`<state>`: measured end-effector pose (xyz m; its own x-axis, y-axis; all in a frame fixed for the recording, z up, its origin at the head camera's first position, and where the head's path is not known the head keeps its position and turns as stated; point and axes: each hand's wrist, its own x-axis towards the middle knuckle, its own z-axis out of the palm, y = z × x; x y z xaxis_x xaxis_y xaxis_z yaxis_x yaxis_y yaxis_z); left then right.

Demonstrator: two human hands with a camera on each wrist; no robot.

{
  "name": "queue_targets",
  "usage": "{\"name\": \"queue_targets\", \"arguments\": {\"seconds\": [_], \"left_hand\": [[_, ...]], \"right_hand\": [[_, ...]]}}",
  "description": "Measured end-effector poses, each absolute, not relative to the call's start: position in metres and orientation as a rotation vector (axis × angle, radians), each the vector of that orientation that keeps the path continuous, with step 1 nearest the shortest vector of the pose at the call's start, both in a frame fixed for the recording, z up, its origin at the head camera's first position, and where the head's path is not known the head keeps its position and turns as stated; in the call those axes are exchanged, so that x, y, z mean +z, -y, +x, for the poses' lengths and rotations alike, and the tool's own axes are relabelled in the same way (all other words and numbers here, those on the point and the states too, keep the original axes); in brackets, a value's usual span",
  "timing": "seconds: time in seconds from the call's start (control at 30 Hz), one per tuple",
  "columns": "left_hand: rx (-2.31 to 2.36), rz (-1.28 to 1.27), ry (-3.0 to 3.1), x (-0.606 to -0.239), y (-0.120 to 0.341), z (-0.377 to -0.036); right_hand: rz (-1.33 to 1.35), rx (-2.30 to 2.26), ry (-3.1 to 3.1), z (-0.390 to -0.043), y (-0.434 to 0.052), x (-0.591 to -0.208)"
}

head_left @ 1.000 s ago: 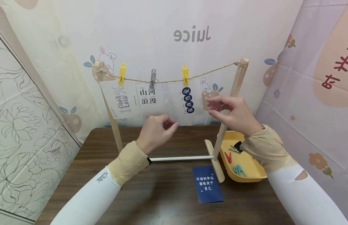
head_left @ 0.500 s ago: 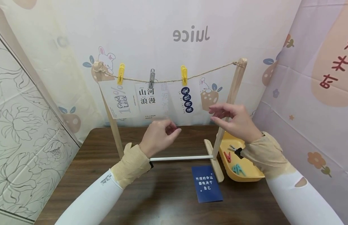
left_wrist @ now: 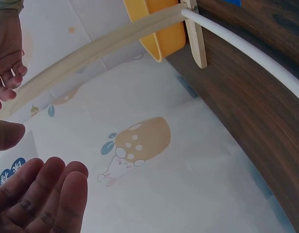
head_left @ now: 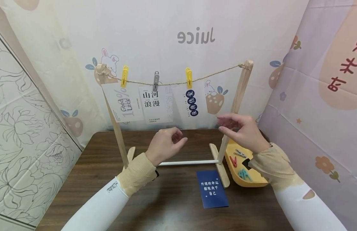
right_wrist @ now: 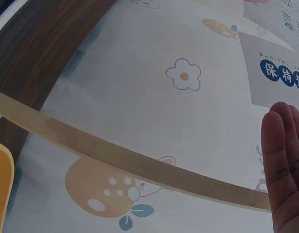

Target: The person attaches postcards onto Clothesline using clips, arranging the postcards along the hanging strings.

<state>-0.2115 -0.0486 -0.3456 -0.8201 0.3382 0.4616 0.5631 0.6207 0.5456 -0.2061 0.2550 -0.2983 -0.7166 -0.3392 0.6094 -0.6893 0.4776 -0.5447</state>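
Note:
My left hand [head_left: 178, 137] hovers in front of the wooden rack [head_left: 239, 93], fingers loosely curled, holding nothing. My right hand [head_left: 224, 124] floats by the rack's right post with relaxed fingers and holds nothing. Three cards hang from the twine [head_left: 172, 83]: a "Good Luck" card [head_left: 122, 103] on a yellow peg [head_left: 124, 76], a middle card [head_left: 155, 104] on a grey peg [head_left: 156, 81], and a right card [head_left: 190, 102] on a yellow peg [head_left: 189, 77]. The left wrist view shows bare fingers [left_wrist: 47, 194]. The right wrist view shows straight fingers [right_wrist: 285, 165] near the right card [right_wrist: 273, 77].
A dark blue card [head_left: 214, 192] lies flat on the brown table [head_left: 166, 205] by the rack's right foot. A yellow tray [head_left: 253, 179] at the right holds loose pegs, red [head_left: 233, 161] and teal [head_left: 244, 174]. The rack's white rod [head_left: 190, 162] runs low between the posts.
Both hands have dropped lower and drawn back from the hanging cards. The right hand sank from beside the right card to the level of the post's middle.

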Motion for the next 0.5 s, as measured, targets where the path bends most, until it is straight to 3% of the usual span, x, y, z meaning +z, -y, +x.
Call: {"name": "queue_targets", "arguments": {"seconds": [0.5], "left_hand": [[-0.985,-0.747,2.558,-0.352,0.046,-0.211]], "right_hand": [[0.781,1.181,2.311,-0.201,-0.273,-0.313]]}}
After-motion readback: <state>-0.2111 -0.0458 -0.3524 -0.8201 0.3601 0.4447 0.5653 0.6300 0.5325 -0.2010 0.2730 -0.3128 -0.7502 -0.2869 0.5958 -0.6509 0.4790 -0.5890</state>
